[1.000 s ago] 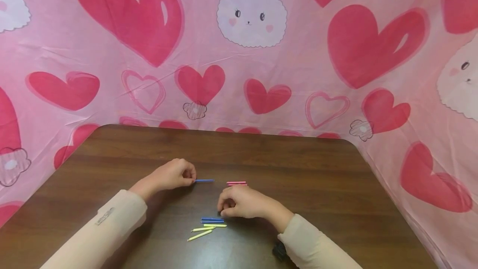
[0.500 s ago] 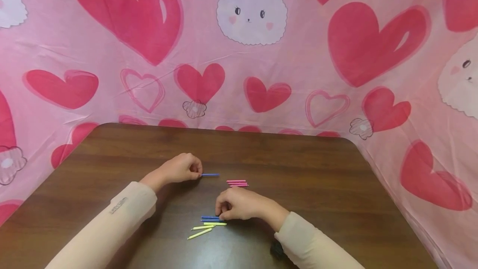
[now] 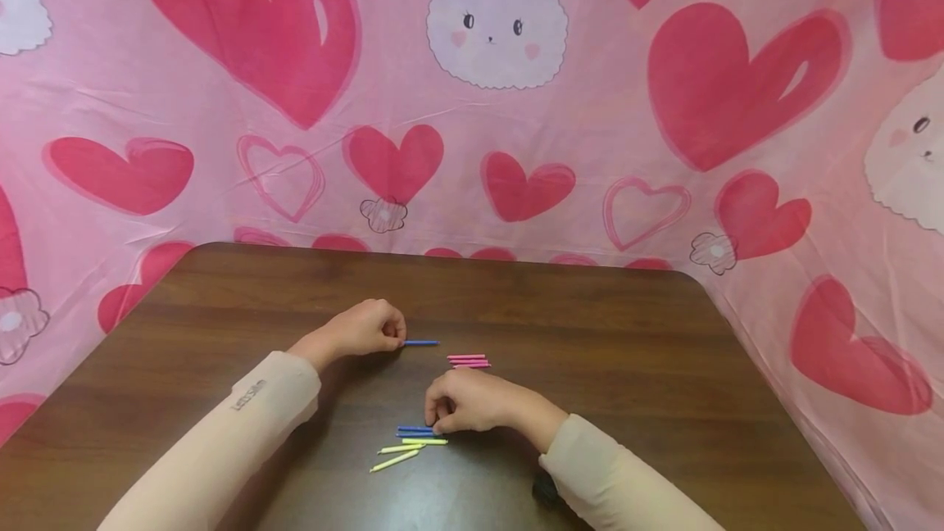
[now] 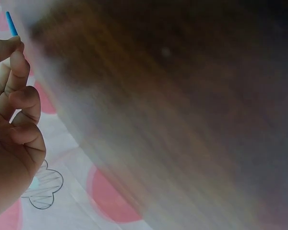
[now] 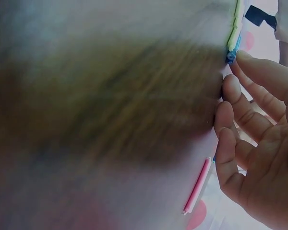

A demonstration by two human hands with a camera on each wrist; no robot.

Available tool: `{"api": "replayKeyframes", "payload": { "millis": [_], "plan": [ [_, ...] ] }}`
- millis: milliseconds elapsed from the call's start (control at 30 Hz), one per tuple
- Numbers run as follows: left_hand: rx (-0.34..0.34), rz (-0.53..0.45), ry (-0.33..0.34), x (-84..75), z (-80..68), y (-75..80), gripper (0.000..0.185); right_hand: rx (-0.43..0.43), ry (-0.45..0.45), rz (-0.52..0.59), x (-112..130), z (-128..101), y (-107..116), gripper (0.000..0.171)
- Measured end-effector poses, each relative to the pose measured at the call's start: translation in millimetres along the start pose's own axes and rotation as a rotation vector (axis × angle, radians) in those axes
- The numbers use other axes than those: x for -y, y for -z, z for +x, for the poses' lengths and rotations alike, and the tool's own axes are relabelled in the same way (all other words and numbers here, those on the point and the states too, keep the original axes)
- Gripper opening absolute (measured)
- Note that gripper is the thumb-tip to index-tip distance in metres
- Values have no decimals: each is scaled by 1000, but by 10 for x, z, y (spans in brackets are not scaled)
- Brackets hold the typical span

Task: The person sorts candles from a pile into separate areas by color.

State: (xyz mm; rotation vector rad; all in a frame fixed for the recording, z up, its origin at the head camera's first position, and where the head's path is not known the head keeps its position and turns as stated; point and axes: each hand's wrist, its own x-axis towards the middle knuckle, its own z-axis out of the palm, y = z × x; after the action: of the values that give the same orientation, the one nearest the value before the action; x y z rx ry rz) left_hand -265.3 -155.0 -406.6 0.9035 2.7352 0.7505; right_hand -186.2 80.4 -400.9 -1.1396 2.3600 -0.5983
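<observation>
My left hand (image 3: 367,326) pinches one end of a thin blue stick (image 3: 423,342) between thumb and index finger. The stick points right, low over the table; its free tip (image 4: 10,21) shows at the upper left of the left wrist view. Nearer the front, my right hand (image 3: 472,401) has thumb and index finger at the right ends of two blue sticks (image 3: 413,433) lying side by side. Three yellow sticks (image 3: 394,462) lie just in front of these. Beyond the right hand is a small row of pink sticks (image 3: 468,361), seen also as a pink stick (image 5: 198,186) in the right wrist view.
The brown wooden table (image 3: 605,334) has rounded far corners. Behind and beside it hangs a pink cloth (image 3: 413,15) printed with hearts and rabbits. A small black object (image 3: 546,488) shows beside the right sleeve.
My left hand has moved right and farther from me with its blue stick. The right hand has shifted slightly left and down onto the ends of the blue sticks.
</observation>
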Motion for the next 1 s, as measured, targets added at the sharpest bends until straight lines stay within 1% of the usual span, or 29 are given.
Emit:
{"api": "replayKeyframes", "payload": {
  "millis": [200, 300, 567, 667, 867, 1000],
  "plan": [
    [11, 3, -13, -5, 7, 0, 8, 1, -6, -4, -10, 8, 0, 4],
    [14, 5, -18, -1, 9, -5, 8, 5, -6, 19, -16, 12, 7, 5],
    [17, -2, -12, 15, 18, -18, 8, 9, -20, 61, -51, 11, 10, 6],
    [20, -7, 0, 21, 21, -25, 8, 10, -21, 73, -55, 10, 15, 7],
    [23, -10, 11, 34, 24, -24, 8, 15, 1, 96, -67, 3, 26, 6],
    [20, -5, 1, 40, 6, -16, 8, 12, 17, 101, -82, -3, 24, 6]
  ]
}}
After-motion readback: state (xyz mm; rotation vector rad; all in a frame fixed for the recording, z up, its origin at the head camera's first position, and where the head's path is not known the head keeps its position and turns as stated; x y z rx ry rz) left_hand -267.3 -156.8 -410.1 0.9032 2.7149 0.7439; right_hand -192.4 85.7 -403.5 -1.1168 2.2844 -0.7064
